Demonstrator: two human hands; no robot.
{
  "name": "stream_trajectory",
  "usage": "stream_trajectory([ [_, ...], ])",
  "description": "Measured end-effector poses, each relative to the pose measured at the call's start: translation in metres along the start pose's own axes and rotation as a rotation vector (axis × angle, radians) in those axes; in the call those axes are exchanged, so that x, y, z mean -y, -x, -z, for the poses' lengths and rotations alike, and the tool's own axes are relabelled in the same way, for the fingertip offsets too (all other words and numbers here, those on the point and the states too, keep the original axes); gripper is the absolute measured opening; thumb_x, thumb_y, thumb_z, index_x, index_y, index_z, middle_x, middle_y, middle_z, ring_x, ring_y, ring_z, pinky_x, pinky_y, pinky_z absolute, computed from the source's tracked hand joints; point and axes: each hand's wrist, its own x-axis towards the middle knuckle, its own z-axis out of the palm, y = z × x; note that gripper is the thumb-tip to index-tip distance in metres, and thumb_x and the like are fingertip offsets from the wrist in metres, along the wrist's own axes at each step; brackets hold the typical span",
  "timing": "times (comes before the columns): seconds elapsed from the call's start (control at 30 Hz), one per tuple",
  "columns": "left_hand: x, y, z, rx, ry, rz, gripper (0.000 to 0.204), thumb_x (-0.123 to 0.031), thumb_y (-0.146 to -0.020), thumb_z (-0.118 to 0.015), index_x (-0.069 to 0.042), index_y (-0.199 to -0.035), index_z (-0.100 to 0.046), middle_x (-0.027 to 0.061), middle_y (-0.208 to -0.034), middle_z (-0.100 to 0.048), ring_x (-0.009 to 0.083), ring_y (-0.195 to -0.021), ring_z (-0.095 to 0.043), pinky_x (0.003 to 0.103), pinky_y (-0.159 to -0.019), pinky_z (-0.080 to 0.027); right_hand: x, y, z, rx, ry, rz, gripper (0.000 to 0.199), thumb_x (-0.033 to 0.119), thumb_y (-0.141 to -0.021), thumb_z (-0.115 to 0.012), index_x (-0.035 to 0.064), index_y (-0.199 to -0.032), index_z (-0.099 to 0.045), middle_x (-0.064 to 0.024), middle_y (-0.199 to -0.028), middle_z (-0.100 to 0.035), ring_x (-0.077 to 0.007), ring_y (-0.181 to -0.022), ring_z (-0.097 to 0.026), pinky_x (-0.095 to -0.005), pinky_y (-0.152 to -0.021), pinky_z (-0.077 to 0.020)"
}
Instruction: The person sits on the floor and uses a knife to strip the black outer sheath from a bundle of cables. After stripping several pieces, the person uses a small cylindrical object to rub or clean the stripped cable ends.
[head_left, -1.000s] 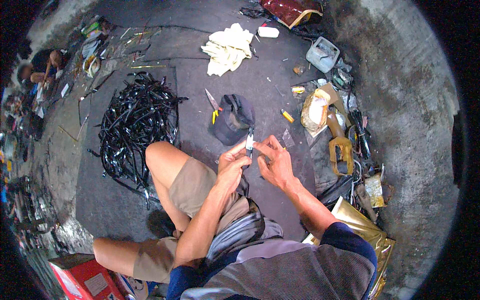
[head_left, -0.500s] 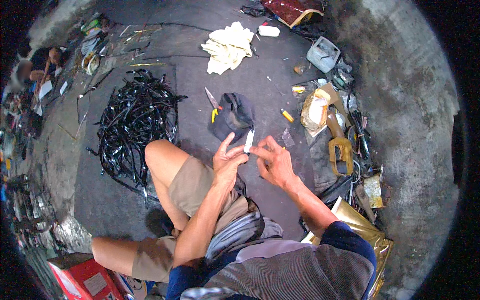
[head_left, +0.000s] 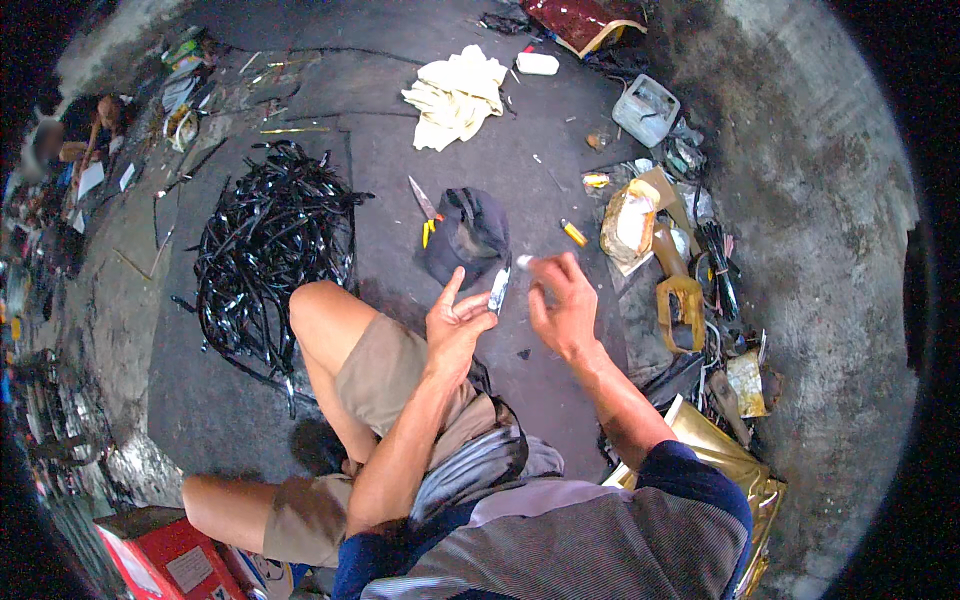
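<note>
The left hand (head_left: 460,322) pinches a shiny strip (head_left: 498,290), probably light, bendy and slick, best held near one end; whether the right hand (head_left: 562,300) grips the white bit (head_left: 524,262) is unclear.

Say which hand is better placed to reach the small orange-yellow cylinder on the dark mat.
Right, probably: the right hand is nearer the orange-yellow cylinder, though a small white piece shows at its fingertips. The left hand is farther off and holds a shiny strip.
</note>
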Motion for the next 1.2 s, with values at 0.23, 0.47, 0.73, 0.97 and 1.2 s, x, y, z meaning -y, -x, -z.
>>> stream_trajectory([
  [0.23, 0.007, -0.002, -0.006, 0.011, -0.070, -0.065, 0.053, 0.011, -0.080, -0.072, -0.002, -0.129, -0.056, 0.0088, -0.104, -0.068, 0.0148, -0.083, -0.066, 0.029, -0.078, -0.056, 0.002, 0.006, -0.020, 0.024, -0.838, -0.506, 0.051, 0.007, -0.084, -0.078, -0.0012, -0.126, -0.050, -0.0085, -0.087, -0.073, -0.0131, -0.080, -0.067, -0.0292, -0.071, -0.0524],
  [0.47, 0.029, -0.002, 0.001, 0.186, -0.266, 0.078, 0.018, 0.002, -0.088, -0.072, -0.001, -0.105, -0.067, 0.0042, -0.092, -0.071, 0.0108, -0.082, -0.066, 0.027, -0.076, -0.054, -0.054, -0.021, -0.016, -0.135, -0.642, -0.561, 0.045, 0.006, -0.081, -0.078, 0.0019, -0.120, -0.056, -0.0072, -0.082, -0.072, -0.0129, -0.076, -0.066, -0.0288, -0.070, -0.0521],
  [0.73, 0.021, -0.018, 0.014, 0.018, -0.161, 0.015, 0.027, 0.007, -0.087, -0.066, 0.002, -0.113, -0.067, 0.0094, -0.096, -0.072, 0.0146, -0.081, -0.067, 0.030, -0.072, -0.056, -0.293, -0.085, 0.061, 0.222, 0.544, -0.598, 0.039, 0.014, -0.084, -0.057, 0.0101, -0.121, -0.070, -0.0237, -0.113, -0.070, -0.0385, -0.108, -0.068, -0.0465, -0.093, -0.0544],
  [0.97, 0.015, -0.018, 0.024, -0.020, -0.142, -0.041, 0.039, 0.011, -0.082, -0.067, -0.001, -0.119, -0.067, 0.0051, -0.096, -0.072, 0.0106, -0.081, -0.065, 0.027, -0.075, -0.053, -0.353, -0.111, 0.017, 0.716, 0.745, -0.481, 0.041, 0.007, -0.077, -0.061, 0.0094, -0.117, -0.072, -0.0222, -0.121, -0.068, -0.0375, -0.114, -0.065, -0.0465, -0.098, -0.0529],
  [1.2, 0.022, -0.018, 0.020, -0.075, -0.067, 0.029, 0.040, 0.013, -0.080, -0.068, -0.002, -0.117, -0.068, 0.0025, -0.095, -0.070, 0.0092, -0.081, -0.063, 0.025, -0.075, -0.051, -0.367, -0.105, 0.032, 0.736, 0.806, -0.522, 0.044, 0.000, -0.075, -0.059, 0.0113, -0.115, -0.074, -0.0188, -0.119, -0.070, -0.0368, -0.111, -0.067, -0.0422, -0.096, -0.0539],
])
